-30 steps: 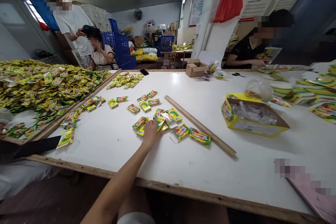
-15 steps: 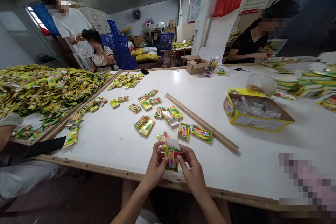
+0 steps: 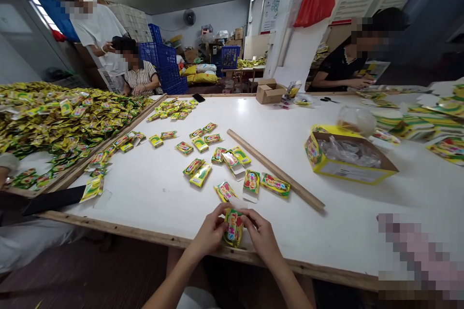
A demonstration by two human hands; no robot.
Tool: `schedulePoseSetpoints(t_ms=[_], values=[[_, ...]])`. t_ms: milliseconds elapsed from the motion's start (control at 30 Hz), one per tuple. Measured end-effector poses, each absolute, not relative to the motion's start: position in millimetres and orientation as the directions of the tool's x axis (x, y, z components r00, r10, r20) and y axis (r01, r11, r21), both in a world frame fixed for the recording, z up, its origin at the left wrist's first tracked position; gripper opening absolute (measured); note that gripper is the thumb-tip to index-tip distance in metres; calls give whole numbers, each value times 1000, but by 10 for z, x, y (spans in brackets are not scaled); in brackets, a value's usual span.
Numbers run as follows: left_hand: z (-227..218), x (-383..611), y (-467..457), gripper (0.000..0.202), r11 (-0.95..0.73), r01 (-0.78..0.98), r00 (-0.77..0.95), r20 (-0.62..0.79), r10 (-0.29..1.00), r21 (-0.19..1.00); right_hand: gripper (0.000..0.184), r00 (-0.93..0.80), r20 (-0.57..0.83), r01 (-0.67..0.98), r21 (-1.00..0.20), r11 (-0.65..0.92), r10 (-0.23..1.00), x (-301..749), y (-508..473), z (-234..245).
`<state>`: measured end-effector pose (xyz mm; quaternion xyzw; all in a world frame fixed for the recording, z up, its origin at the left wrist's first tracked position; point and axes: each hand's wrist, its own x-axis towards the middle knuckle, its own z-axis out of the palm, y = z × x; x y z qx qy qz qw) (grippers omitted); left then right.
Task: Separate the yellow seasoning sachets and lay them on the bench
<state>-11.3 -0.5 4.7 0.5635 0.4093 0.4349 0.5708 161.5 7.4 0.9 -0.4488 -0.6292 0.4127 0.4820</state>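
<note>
Between my two hands, above the table's front edge, is a small yellow and green printed candy box [image 3: 233,232], its white end flap at the top. My left hand [image 3: 210,232] grips its left side, fingers bent at the upper corner. On the other side, my right hand [image 3: 261,232] has its thumb and fingers closed at the box's upper right. Just beyond lie another printed box [image 3: 225,191], an upright box with a white flap [image 3: 251,182] and a box lying lengthwise [image 3: 275,184]. Several more small boxes [image 3: 200,175] are scattered farther left.
A wooden strip [image 3: 275,169] lies diagonally on the white table [image 3: 145,193]. To the right stands a yellow display carton [image 3: 351,169] holding clear plastic. A large heap of packets [image 3: 72,116] fills the left, behind a wooden rail. Co-workers sit and stand across the table.
The held box has come slightly lower and nearer to me, and my fingers have moved to its top flap. The view has shifted a little.
</note>
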Motion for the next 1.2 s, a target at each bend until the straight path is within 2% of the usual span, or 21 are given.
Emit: schedulePoseSetpoints(t_ms=[167,300,500,700,900,1200], values=[[80,-103,11,15,-169,-28,147,171,974,985,29,-95,320,143,-933,331,943,1456,98,14],[85,-101,-4,32,-163,-117,99,175,980,980,28,-24,287,81,-954,288,958,1389,71,-38],[122,-124,0,13,-260,104,50,256,965,960,24,-112,331,130,-930,344,937,1379,37,75],[136,-102,38,18,-175,79,-1,176,984,981,32,-24,273,168,-947,273,962,1317,53,137],[78,-57,109,22,-99,43,-73,102,992,994,38,-7,216,179,-960,214,976,1293,101,175],[15,-143,60,23,-161,54,5,161,987,985,27,-71,246,65,-966,250,967,1327,5,16]])
